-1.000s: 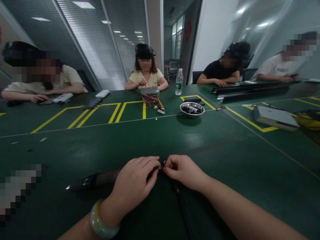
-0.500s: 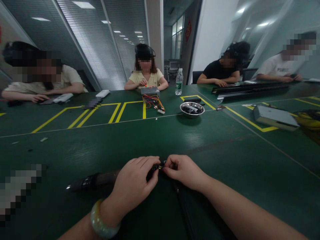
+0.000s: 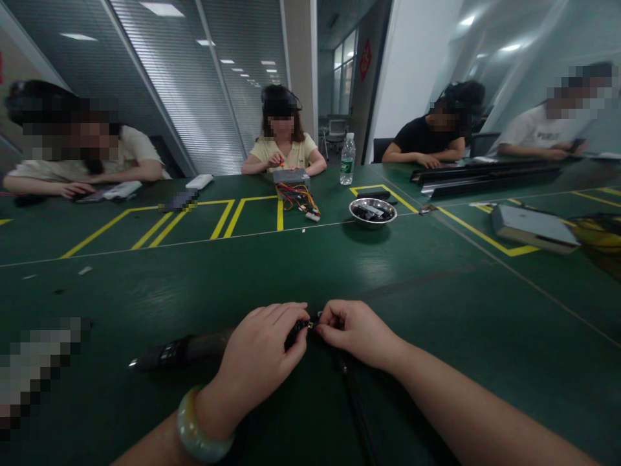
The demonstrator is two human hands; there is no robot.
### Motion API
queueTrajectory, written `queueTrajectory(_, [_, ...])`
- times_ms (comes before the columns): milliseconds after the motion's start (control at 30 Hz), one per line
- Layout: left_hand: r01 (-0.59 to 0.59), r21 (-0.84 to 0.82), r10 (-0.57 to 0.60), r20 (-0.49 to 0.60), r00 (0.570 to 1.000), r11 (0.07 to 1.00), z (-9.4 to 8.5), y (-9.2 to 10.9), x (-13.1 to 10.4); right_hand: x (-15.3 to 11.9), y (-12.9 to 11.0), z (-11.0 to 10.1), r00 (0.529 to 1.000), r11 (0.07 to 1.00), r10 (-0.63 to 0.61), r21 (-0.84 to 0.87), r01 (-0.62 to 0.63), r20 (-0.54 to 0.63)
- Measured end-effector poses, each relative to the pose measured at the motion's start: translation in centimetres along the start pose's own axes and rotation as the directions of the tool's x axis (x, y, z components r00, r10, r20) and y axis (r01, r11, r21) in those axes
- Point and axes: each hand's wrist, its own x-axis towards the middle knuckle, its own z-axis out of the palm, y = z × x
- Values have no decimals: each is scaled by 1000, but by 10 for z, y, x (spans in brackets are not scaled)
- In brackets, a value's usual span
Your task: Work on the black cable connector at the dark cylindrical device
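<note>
My left hand point(image 3: 264, 349), with a jade-like bracelet point(image 3: 196, 430) on its wrist, is closed around a small black part point(image 3: 297, 331) with a metallic tip. Just to the right, my right hand point(image 3: 356, 333) pinches at the same tip; what its fingertips hold is too small to name. A dark cylindrical tool point(image 3: 169, 355) with a shiny point lies beyond my left hand, pointing left. Below my right hand a thin black rod or cable point(image 3: 356, 401) runs toward the near edge.
Across the green table point(image 3: 194, 285) stand a metal bowl point(image 3: 372, 212) of dark parts, a water bottle point(image 3: 347, 160) and a metal box with coloured wires point(image 3: 298, 197). A silver case point(image 3: 533, 228) lies right. Several people sit opposite.
My hands have barely moved, with the fingertips a touch closer round the small metallic tip. At the far right, a person's hand has raised a dark object slightly.
</note>
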Motion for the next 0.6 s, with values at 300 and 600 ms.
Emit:
queueTrajectory(300, [-14,-3,14,3,1000,1000,1,-1,0,0,1,1,1000,1000,-14,-16,14,-12])
queueTrajectory(600, [-16,24,17,-22,1000,1000,1,0,-1,0,2,1,1000,1000,-7,-1,7,-20])
